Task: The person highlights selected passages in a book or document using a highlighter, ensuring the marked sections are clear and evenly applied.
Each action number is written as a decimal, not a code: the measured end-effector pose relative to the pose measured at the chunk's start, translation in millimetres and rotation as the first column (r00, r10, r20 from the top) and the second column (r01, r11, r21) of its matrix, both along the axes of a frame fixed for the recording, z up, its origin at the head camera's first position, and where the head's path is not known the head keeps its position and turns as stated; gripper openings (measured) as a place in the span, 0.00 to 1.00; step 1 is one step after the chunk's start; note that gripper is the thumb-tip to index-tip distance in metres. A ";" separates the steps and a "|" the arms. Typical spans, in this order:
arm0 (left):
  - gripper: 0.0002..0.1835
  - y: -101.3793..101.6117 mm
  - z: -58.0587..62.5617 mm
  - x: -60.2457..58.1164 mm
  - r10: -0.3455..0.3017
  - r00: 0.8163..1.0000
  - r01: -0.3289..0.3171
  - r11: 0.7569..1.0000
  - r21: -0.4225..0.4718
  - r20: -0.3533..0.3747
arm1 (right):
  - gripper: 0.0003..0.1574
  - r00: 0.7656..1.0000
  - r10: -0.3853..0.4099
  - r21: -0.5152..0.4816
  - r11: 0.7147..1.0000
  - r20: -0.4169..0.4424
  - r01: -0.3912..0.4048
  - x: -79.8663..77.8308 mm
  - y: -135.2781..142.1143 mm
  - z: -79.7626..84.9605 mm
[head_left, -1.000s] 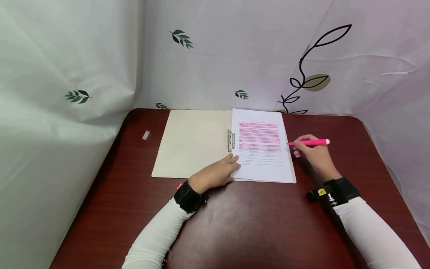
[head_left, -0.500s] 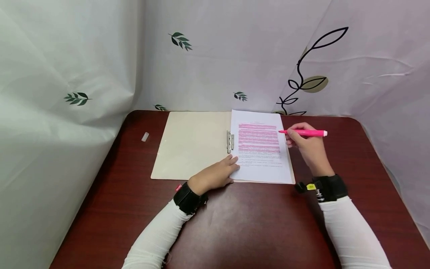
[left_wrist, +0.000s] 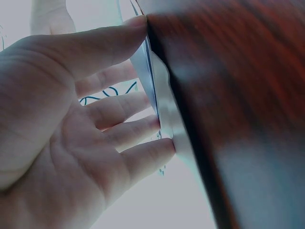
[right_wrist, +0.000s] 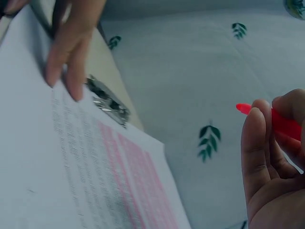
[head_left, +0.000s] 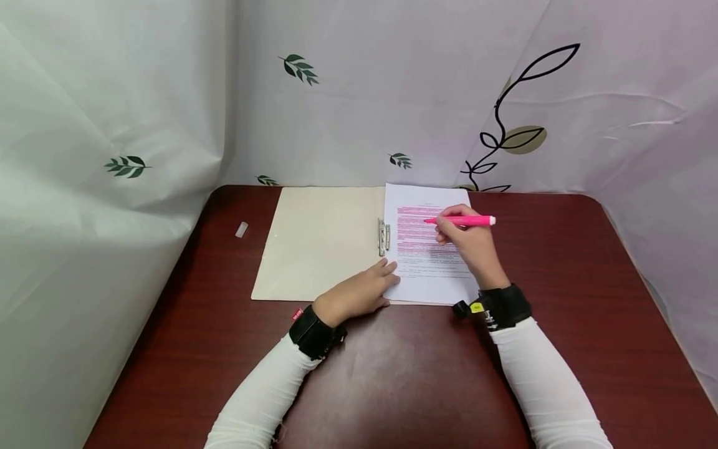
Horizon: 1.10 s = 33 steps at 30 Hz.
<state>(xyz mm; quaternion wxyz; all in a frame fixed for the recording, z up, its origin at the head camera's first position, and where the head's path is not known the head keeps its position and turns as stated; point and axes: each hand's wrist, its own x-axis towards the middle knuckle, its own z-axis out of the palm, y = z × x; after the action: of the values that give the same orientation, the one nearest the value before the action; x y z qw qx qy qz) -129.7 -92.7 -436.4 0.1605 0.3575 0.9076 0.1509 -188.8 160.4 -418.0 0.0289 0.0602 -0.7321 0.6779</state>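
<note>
In the head view a pink highlighter (head_left: 468,221) is pinched between the thumb and fingers of my right hand (head_left: 471,243), over the upper part of the printed sheet (head_left: 426,287). Its tip stands apart from the paper in the right wrist view. Many upper lines on the sheet are marked pink; the lower ones are plain black print. My left hand (head_left: 359,293) rests with spread, fairly straight fingers on the sheet's lower left edge and the open cream folder (head_left: 322,243). The left wrist view shows the thumb (left_wrist: 109,45) at the folder's near edge.
A metal clip (head_left: 383,237) sits at the folder's fold. Farther left on the dark red table (head_left: 185,362) lies a small whitish block (head_left: 241,229). Pale curtain cloth (head_left: 348,93) with leaf prints hangs behind and beside the table.
My right hand has moved left with the highlighter, from beside the sheet's right edge to over the pink lines. The left hand and folder have stayed in place.
</note>
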 end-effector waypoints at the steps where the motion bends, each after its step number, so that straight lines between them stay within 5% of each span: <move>1: 0.26 0.1 -0.1 0.0 0.000 1.000 0.000 1.000 -0.001 0.000 | 0.13 1.000 0.007 0.022 1.000 0.015 -0.007 -0.6 -3.2 -2.8; 13: 0.27 0.2 1.3 0.1 -0.014 1.000 0.014 1.000 -0.009 -0.001 | 0.14 0.986 0.073 0.316 0.941 0.151 -0.118 -6.0 -22.1 -45.5; 33: 0.27 0.5 -0.7 -2.5 -0.021 1.000 0.021 1.000 -0.011 -0.010 | 0.11 0.980 0.115 0.333 0.928 0.164 -0.164 -6.9 -30.1 -50.3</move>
<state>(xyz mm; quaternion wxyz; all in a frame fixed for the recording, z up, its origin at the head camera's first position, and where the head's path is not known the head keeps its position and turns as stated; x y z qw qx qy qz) -132.2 -92.2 -437.0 0.1592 0.3667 0.9055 0.1423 -195.8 130.3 -468.3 -0.0825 0.0681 -0.8336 0.5418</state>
